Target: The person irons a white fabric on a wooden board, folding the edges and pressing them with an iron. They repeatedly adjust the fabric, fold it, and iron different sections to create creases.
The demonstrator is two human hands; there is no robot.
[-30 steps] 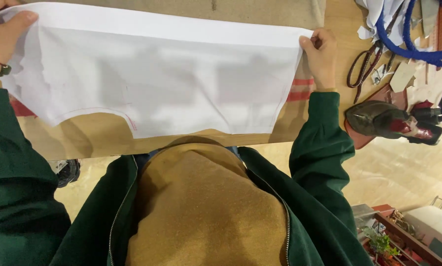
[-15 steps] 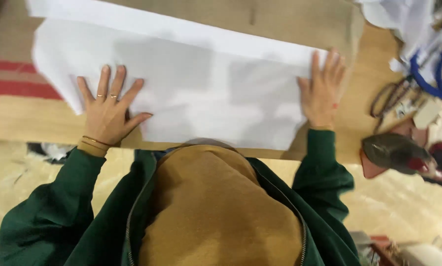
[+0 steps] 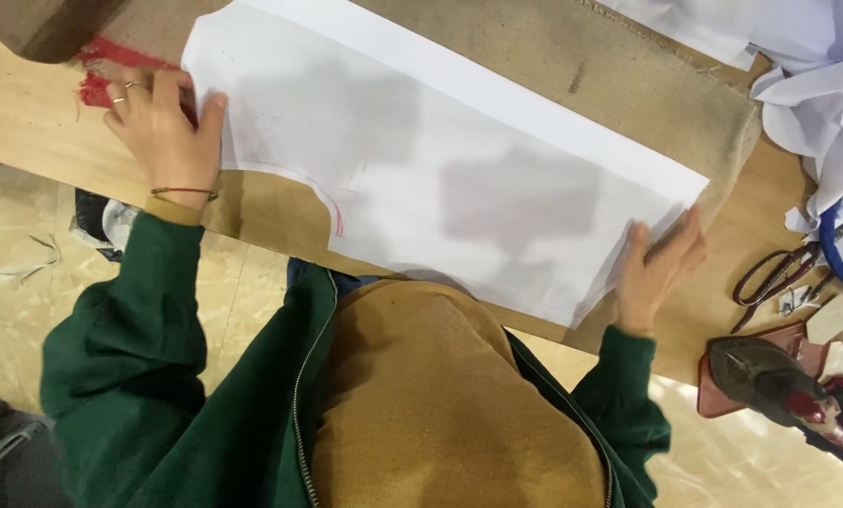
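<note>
A big white sheet (image 3: 440,179) lies flat across the middle of the frame, on a brown cloth pad (image 3: 572,66) that covers the wooden table (image 3: 36,132). It looks like white fabric, but it could be paper; the view does not make this sure. A thin red curved line (image 3: 332,202) is drawn near its lower edge.

The left hand (image 3: 163,122) sits at the upper left of the frame. Its grip is spread flat, fingers pressing down on the left end of the sheet. The right hand (image 3: 656,268) is at the lower right. Its fingers lie along the right edge, with the thumb on top, holding that end down.

To do this well, both hands should push out and away from each other, so the sheet gets smooth with no bumps. Press softly with flat fingers, not with the tips. Keep the long edge straight along the pad.

Scissors (image 3: 774,273) and an iron (image 3: 779,381) rest at the right side of the frame, well apart from the sheet.
</note>
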